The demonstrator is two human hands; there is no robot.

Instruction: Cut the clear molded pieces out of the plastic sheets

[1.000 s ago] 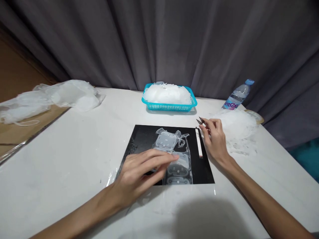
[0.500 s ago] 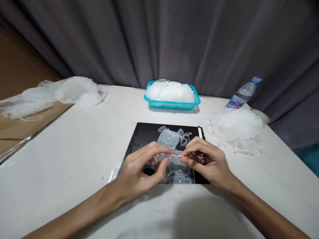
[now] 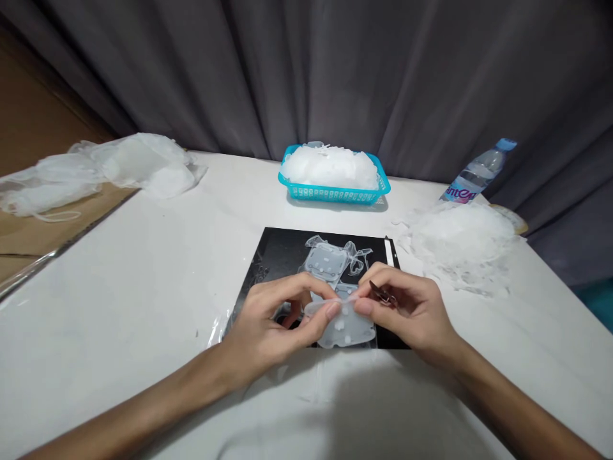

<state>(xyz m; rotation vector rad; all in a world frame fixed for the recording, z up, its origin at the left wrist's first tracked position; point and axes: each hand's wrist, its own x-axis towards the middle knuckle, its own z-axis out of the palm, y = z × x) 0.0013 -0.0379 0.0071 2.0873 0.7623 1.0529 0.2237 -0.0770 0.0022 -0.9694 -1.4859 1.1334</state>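
My left hand (image 3: 282,313) pinches the left edge of a thin translucent plastic piece (image 3: 347,329) between thumb and fingertips. At its upper edge, the thumb and forefinger of my right hand (image 3: 407,306) pinch the same piece. A small dark metal tool (image 3: 382,294) is tucked in my right hand; its kind cannot be made out. The piece hangs face-on over a black mat (image 3: 287,252), with small raised bumps on it. More translucent pieces (image 3: 326,260) lie on the mat behind my fingers, partly hidden.
A blue basket (image 3: 335,193) heaped with white translucent pieces stands at the back. To the right are a pile of clear scraps (image 3: 460,249) and a tilted water bottle (image 3: 481,172). Plastic bags (image 3: 143,163) lie at the left, near cardboard (image 3: 57,230).
The translucent piece has turned from edge-on to face-on, its lower part now hanging below my fingers. Both hands keep their pinch. The whole view has shifted slightly.
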